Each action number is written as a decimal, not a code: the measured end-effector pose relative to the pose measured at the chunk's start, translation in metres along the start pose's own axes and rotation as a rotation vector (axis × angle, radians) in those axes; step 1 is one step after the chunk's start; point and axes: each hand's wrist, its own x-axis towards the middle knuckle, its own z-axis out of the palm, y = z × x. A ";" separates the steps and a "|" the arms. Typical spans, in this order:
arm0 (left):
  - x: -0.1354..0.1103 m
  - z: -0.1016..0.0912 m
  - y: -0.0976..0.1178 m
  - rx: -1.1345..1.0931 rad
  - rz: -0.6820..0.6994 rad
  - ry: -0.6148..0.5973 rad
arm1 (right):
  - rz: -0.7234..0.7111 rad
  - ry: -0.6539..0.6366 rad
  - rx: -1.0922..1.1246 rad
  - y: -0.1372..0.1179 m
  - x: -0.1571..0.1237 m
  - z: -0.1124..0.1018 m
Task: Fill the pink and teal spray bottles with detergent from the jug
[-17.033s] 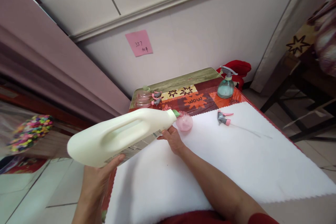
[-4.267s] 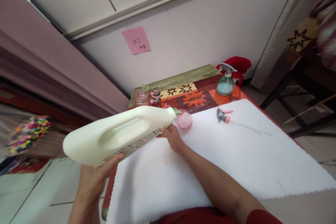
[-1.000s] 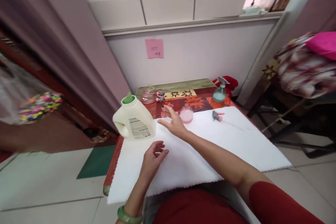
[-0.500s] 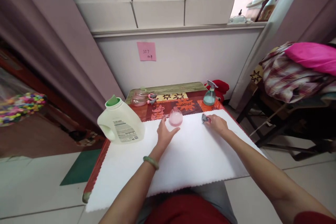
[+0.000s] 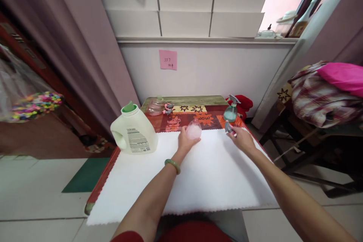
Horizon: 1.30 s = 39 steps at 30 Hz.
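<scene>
A small clear pink spray bottle body (image 5: 194, 131), without its head, stands on the white cloth (image 5: 210, 174). My left hand (image 5: 186, 141) is closed round its left and near side, a green bangle on the wrist. To the right, my right hand (image 5: 243, 138) grips a grey and pink spray head (image 5: 228, 127) slightly above the cloth. Behind that hand stands a green spray bottle (image 5: 230, 110) with its grey head fitted. A large pale detergent jug (image 5: 134, 130), open at its green mouth, sits at the cloth's left.
At the table's back left lie pink clear bottles (image 5: 154, 108) and more spray heads (image 5: 168, 109). A pink note (image 5: 168, 59) is stuck on the wall. Clothes (image 5: 314, 90) are piled at the right; a bag of colourful pieces (image 5: 36, 106) hangs at the left.
My left hand has closed on the pink bottle body, where it was spread beside it before. My right hand has lifted the spray head a little. The camera view has shifted.
</scene>
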 end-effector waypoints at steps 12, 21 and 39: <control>-0.061 -0.032 0.004 -0.849 -0.154 -0.329 | -0.164 0.427 1.612 -0.079 -0.005 -0.115; -0.063 -0.043 -0.016 -1.088 -0.327 -0.412 | -0.204 0.468 1.663 -0.130 -0.011 -0.084; -0.060 -0.046 -0.029 -1.163 -0.305 -0.530 | -0.185 0.311 1.429 -0.146 -0.029 -0.039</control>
